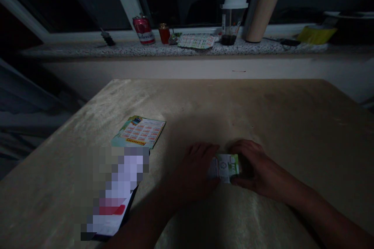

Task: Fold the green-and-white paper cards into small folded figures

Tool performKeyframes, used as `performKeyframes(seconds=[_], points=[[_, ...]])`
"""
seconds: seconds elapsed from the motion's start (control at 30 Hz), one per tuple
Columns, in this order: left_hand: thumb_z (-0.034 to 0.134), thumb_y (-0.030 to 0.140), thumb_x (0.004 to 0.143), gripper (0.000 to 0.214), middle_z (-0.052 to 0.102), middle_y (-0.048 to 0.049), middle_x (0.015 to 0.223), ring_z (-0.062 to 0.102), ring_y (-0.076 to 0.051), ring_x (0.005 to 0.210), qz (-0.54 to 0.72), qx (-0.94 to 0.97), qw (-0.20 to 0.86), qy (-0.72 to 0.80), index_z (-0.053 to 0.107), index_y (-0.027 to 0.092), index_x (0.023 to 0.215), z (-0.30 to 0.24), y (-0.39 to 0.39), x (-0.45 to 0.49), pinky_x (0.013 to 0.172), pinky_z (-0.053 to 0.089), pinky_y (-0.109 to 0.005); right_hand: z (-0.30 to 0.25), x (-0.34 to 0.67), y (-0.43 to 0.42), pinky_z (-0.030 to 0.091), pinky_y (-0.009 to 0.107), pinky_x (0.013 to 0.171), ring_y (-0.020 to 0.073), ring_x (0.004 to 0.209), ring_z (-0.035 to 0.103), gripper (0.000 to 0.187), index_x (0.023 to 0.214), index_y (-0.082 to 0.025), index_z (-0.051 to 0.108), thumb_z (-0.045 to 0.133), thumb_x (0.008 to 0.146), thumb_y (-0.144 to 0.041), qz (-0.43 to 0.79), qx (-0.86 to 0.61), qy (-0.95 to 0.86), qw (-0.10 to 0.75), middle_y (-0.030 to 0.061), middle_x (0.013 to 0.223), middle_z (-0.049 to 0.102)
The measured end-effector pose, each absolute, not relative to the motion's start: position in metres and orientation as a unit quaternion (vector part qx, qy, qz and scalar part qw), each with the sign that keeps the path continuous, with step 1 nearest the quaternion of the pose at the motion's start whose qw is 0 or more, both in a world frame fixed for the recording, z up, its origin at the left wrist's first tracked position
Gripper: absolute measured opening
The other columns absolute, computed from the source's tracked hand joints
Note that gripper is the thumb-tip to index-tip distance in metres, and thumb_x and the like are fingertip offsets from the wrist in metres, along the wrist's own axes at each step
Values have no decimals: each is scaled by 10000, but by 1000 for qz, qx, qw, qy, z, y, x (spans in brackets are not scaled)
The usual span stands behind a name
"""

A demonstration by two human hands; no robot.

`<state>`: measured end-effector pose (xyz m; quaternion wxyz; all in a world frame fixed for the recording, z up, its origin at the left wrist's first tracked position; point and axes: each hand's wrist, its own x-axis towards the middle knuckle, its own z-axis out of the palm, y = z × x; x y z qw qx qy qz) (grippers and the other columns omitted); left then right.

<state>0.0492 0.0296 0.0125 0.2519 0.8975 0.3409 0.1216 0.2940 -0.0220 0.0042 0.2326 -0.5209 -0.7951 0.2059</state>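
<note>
Both of my hands meet on a small folded paper leaflet [225, 167], white and green, lying on the wooden table [263, 113] near its front edge. My left hand [196, 171] presses its fingers on the leaflet's left side. My right hand [253, 167] curls around the right side, thumb below and fingers above. The light is dim, so the print cannot be read.
A colourful printed flyer [139, 131] lies on the table to the left, with a blurred-out card or sheet [117, 192] below it. On the stone windowsill [131, 49] behind stand a red can [143, 29], a small red jar [164, 33], another flyer [196, 41], a plastic cup [231, 21] and a cardboard tube [264, 4].
</note>
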Motion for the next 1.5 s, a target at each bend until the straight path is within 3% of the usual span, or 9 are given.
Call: performKeyframes(seconds=[0.13,0.27,0.37,0.47,0.7,0.9,1.27,1.4,1.5], points=[[690,177,830,420,705,-75,1182,619,-283,1130,139,863,315,371,630,210,1245,16,31,51,1029,464,-504,2,288,-25,546,453,928,271,1089,649,427,1181,-261,531,737,809,-220,253,-544,-751,277,79,1153,661],[662,244,870,111,741,-30,921,696,-222,856,201,749,466,427,682,204,971,15,36,50,800,560,-397,0,283,-25,586,396,857,241,1000,706,586,1363,-281,450,734,850,-280,291,-562,-681,367,60,1091,702],[698,291,842,154,741,-39,914,714,-207,836,305,621,576,436,625,185,926,12,40,51,760,585,-368,1,280,-22,581,380,896,232,1017,711,370,1198,-263,592,740,862,-306,298,-544,-641,453,43,1003,729],[751,259,781,241,757,-54,966,732,-216,900,349,533,652,411,607,177,955,7,39,56,840,595,-404,3,276,-20,608,330,786,203,871,733,112,934,-223,698,728,875,-314,342,-531,-594,499,48,916,757],[845,255,717,386,778,-87,1026,740,-240,938,336,476,721,375,660,150,1040,4,29,65,851,589,-387,4,271,-20,596,247,607,159,652,723,93,814,-209,774,792,814,-300,432,-531,-506,524,32,753,784],[858,301,719,341,794,-70,944,741,-208,812,329,478,716,389,723,147,991,8,27,69,741,586,-324,6,271,-20,551,197,586,120,621,690,95,796,-207,784,805,812,-298,459,-519,-500,519,16,708,762],[845,292,744,284,805,-64,938,751,-205,812,333,471,723,380,753,155,975,6,25,67,754,602,-337,7,271,-20,570,168,603,102,635,722,53,849,-218,768,738,886,-242,520,-461,-503,514,-3,725,782],[860,281,726,255,798,-54,904,739,-193,792,344,446,733,381,763,153,924,8,27,64,760,593,-327,6,274,-22,597,211,661,138,747,751,81,954,-229,762,712,901,-194,377,-476,-591,530,21,850,796],[877,272,703,269,793,-50,893,734,-186,778,341,397,770,364,768,156,920,8,28,63,754,587,-322,4,276,-24,607,272,715,168,819,743,216,1067,-225,742,713,884,-113,267,-447,-680,516,49,942,779]])
